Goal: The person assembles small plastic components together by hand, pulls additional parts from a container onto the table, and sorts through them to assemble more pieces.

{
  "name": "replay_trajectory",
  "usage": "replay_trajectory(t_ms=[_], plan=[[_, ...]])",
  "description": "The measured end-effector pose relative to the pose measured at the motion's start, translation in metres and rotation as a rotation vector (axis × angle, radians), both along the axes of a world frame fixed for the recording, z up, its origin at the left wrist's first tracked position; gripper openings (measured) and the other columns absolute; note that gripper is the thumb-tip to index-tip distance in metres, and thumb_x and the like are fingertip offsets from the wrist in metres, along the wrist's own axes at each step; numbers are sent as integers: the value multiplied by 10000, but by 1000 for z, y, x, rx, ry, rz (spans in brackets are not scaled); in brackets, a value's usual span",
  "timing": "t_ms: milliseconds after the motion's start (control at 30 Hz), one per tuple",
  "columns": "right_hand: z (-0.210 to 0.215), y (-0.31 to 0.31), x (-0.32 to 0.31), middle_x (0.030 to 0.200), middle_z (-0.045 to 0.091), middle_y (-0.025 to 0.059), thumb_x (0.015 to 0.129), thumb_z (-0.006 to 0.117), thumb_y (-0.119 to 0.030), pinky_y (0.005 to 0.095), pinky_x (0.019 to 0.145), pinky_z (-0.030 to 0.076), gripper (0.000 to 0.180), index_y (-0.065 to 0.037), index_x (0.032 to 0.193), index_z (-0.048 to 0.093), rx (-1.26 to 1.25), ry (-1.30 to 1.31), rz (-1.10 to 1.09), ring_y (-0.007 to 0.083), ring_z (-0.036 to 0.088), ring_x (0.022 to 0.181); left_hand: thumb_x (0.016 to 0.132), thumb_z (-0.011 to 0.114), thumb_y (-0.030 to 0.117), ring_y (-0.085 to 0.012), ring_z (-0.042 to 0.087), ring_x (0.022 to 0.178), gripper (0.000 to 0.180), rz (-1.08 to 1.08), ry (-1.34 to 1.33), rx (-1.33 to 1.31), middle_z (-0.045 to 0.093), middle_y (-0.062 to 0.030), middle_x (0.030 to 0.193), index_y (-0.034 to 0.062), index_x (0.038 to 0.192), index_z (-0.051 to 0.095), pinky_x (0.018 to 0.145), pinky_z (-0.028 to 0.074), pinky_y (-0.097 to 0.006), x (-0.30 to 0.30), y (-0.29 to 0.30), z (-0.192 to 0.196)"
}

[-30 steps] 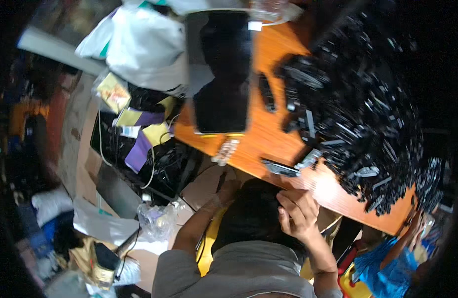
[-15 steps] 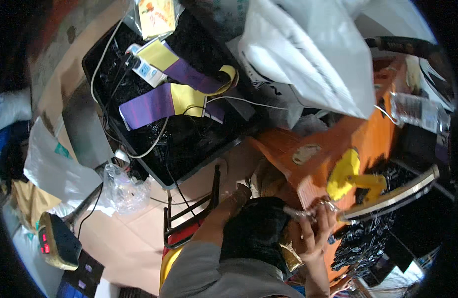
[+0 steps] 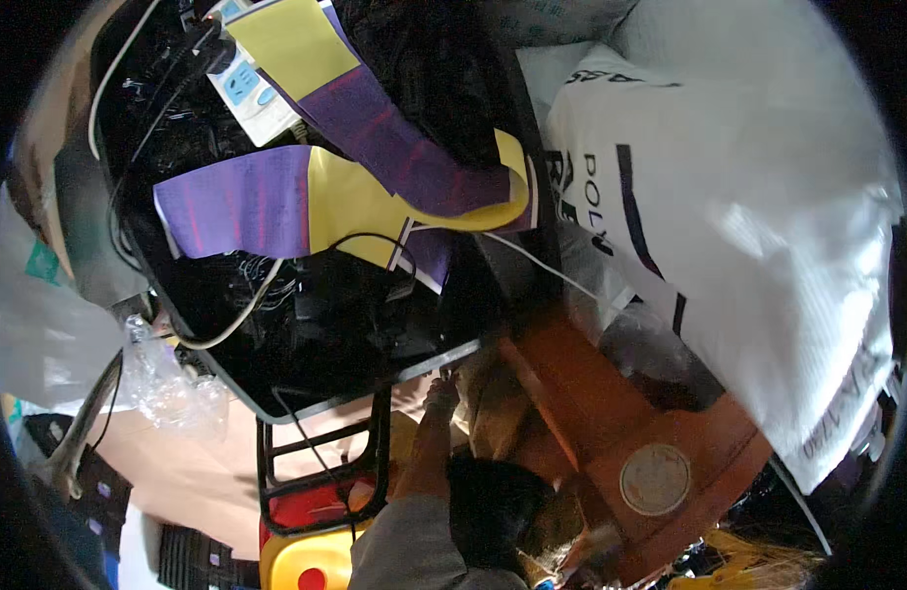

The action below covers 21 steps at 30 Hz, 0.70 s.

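Note:
My left forearm [image 3: 424, 452] reaches up from a grey sleeve [image 3: 409, 546]. Beyond it my left hand [image 3: 441, 389] is small and dim below the black tray's front edge; its fingers cannot be made out. A dark patch [image 3: 493, 501] lies beside this arm. Low in the picture, by the orange-brown table's edge, a blurred skin-toned area appears to be my right hand [image 3: 563, 539]; its fingers are smeared, with shiny, crinkled material [image 3: 542, 572] close by. Set in the table [image 3: 596, 423] is a pale round disc [image 3: 655, 479].
A large black tray [image 3: 438, 356] holds purple-and-yellow strips [image 3: 360, 202], a white power strip [image 3: 252, 103] and cords. Big white printed sacks [image 3: 748, 216] bulge over the table on the right. A black-framed chair [image 3: 380, 442], a yellow stool [image 3: 286, 562] and a clear plastic bag [image 3: 173, 379] stand left.
The view has swung up and left, bringing tray and sacks nearer. My right hand, earlier clear with a shiny small piece in its fingers, has dropped to the lower edge; the yellow machine part is mostly out of view.

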State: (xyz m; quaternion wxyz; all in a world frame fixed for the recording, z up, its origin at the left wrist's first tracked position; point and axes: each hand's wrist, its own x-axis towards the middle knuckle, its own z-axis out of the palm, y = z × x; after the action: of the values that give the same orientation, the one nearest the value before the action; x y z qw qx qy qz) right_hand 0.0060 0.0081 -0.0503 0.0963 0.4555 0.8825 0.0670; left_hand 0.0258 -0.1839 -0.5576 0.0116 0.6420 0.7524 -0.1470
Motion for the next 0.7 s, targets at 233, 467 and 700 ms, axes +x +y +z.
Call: replay_trajectory(t_ms=[233, 467, 700], plan=[[-17, 14, 1, 1513, 49, 229, 899, 506, -61, 524, 1103, 216, 671, -95, 1469, 155, -107, 276, -195, 405, 144, 1387, 886, 543, 207, -133, 414, 499, 310, 20, 288, -166, 475, -6, 625, 87, 1169, 586, 502, 333, -275, 30, -25, -50], [-11, 13, -20, 1520, 47, 213, 900, 497, -62, 520, 1108, 210, 677, -90, 1473, 137, -180, 583, -435, 388, 129, 1394, 871, 527, 162, -218, 539, 628, 234, 172, -518, -316, 577, -91, 750, 77, 1070, 617, 593, 436, -340, 18, 38, -57], [18, -16, -44, 1526, 44, 196, 902, 489, -63, 517, 1112, 203, 683, -85, 1476, 120, -255, 1039, -603, 371, 114, 1402, 857, 516, 125, -283, 627, 719, 187, 259, -992, -334, 648, -156, 839, 66, 987, 636, 657, 508, -387, -52, 71, 7]])
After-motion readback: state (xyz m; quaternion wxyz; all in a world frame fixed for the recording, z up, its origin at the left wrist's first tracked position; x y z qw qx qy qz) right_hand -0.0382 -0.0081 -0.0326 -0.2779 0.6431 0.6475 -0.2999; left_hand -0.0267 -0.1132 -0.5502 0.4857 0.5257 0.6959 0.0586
